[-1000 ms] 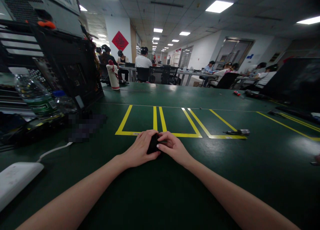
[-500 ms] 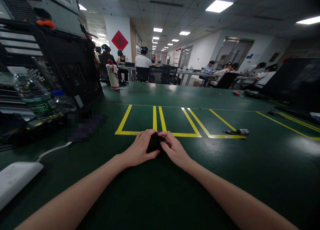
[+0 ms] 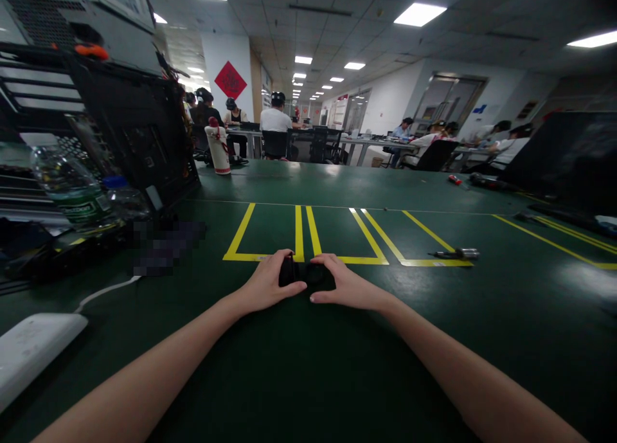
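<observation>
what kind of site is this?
Likely an electronics assembly or repair workshop: green bench mat with yellow taped zones, an opened computer chassis, and other workers at shared tables.

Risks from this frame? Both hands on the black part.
1. The small black part is dark on a dark green table, half hidden by the left hand and right hand; a slip may go unseen.
2. A screwdriver lies loose to the right and might roll.
</observation>
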The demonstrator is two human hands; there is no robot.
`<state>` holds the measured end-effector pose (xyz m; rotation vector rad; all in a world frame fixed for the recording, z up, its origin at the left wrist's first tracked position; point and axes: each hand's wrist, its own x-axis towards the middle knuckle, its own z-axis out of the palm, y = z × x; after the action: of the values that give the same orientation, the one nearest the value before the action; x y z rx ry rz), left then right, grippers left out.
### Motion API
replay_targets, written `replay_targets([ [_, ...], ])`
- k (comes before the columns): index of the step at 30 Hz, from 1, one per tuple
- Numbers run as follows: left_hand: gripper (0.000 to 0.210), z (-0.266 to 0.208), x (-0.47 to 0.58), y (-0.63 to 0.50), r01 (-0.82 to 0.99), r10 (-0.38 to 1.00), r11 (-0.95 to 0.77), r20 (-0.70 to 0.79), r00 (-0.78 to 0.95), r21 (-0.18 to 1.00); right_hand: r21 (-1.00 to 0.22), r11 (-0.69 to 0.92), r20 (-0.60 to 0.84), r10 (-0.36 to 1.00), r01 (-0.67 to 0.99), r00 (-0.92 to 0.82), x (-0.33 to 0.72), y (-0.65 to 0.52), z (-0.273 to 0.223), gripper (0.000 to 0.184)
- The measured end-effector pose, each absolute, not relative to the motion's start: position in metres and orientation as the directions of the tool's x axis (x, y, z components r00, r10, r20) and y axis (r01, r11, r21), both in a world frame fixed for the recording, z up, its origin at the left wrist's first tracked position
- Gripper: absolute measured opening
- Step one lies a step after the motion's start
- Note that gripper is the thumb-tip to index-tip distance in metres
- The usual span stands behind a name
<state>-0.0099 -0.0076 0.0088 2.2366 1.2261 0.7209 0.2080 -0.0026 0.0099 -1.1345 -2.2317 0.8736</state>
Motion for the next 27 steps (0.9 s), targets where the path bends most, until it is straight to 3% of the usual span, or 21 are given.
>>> replay_targets([
  [5,0.062,0.008,-0.009,-0.006,0.61,0.869,-0.471,0.215,0.446,0.638,-0.643,0.485,0.144,0.836,0.592,-0.529,0.209,0.0,0.009,0.047],
  [13,0.061,0.001,-0.012,-0.01,0.599,0.86,-0.484,0.221,0.46,0.638,-0.566,0.474,0.099,0.852,0.675,-0.515,0.199,-0.008,0.015,0.042],
  [19,0.061,0.032,-0.047,-0.072,0.591,0.782,-0.539,0.096,0.615,0.6,-0.557,0.556,-0.022,0.733,0.617,-0.68,0.165,-0.071,0.045,0.038],
  [21,0.057,0.042,-0.067,-0.102,0.624,0.774,-0.548,0.054,0.631,0.557,-0.595,0.545,-0.028,0.72,0.591,-0.693,0.146,-0.094,0.049,0.04],
  [23,0.055,0.039,-0.09,-0.13,0.681,0.804,-0.52,0.025,0.594,0.516,-0.707,0.523,0.023,0.691,0.477,-0.722,0.123,-0.111,0.047,0.049],
  [27,0.06,-0.002,-0.143,-0.173,0.792,0.91,-0.41,0.139,0.391,0.453,-0.867,0.376,0.03,0.694,0.326,-0.719,0.07,-0.133,0.027,0.063],
])
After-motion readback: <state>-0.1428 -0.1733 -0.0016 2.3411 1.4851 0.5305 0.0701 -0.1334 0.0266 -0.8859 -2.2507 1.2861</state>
